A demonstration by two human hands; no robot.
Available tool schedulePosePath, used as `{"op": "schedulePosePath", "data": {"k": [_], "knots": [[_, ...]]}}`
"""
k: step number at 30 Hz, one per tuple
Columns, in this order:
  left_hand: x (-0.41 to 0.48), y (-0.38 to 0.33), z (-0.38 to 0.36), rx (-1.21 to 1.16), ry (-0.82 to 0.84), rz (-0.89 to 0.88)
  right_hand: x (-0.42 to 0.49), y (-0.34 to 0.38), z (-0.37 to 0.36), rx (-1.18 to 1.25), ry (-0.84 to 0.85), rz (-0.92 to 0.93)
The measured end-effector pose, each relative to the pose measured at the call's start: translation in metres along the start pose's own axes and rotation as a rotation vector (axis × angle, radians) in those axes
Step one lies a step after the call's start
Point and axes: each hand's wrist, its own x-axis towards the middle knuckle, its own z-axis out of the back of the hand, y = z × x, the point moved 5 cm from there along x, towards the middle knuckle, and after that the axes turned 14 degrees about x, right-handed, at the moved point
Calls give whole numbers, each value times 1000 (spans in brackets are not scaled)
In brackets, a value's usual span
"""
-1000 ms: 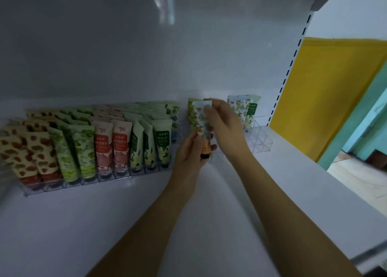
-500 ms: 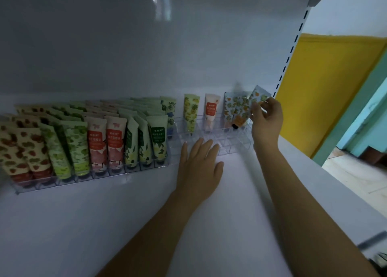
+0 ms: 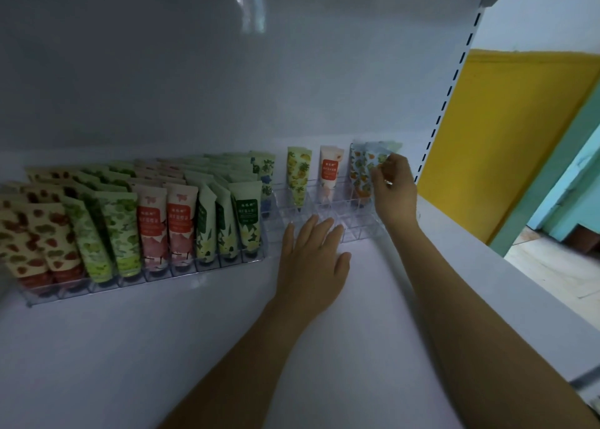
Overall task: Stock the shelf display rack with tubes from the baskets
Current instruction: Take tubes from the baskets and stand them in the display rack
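Setting: a white shelf [image 3: 324,347] under a pale grey back panel [image 3: 194,71], seen from above and in front.
Held tube: an orange-fruit print tube [image 3: 373,160], upright at the back right of the clear rack [image 3: 357,230]. Its lower end is hidden behind the fingers, so its seating cannot be told.
Right hand [image 3: 394,190]: its grip is clamped on this tube, with the fingers curled round its upper part.
Left hand [image 3: 313,256]: its grip is apart. It lies palm down on the shelf, fingers straight, with the fingertips at the rack's front edge.
Neighbouring tubes: a second orange-print tube [image 3: 357,172] stands just beside the held one. Further left in the same back row are a peach tube [image 3: 329,172] and a pineapple tube [image 3: 298,175].
Full rack [image 3: 146,279]: it stands to the left, with rows of strawberry, green, pink and white-flower tubes.
Surround: a slotted upright [image 3: 454,71] closes the shelf's right end, and a yellow panel [image 3: 506,136] and a teal frame [image 3: 558,175] lie beyond it.
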Motion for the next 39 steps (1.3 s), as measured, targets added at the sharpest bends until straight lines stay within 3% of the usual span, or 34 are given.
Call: {"op": "schedulePosePath", "data": {"k": [8, 12, 15, 22, 29, 34, 39], "knots": [[1, -1, 2, -53, -33, -6, -1, -4, -5, -127, 19, -17], [-8, 4, 23, -225, -172, 33, -15, 48, 3, -93, -122, 222], [-22, 13, 59, -379, -263, 95, -35, 90, -12, 52, -89, 303], [-78, 88, 198, -156, -458, 84, -95, 181, -93, 345, 216, 259], [-173, 213, 283, 223, -276, 169, -206, 280, -205, 404, 802, 309], [-226, 314, 297, 236, -120, 473, -271, 313, -266, 272, 1225, 346], [-270, 401, 298, 256, 8, 819, -298, 330, -321, 136, 1348, 373]]}}
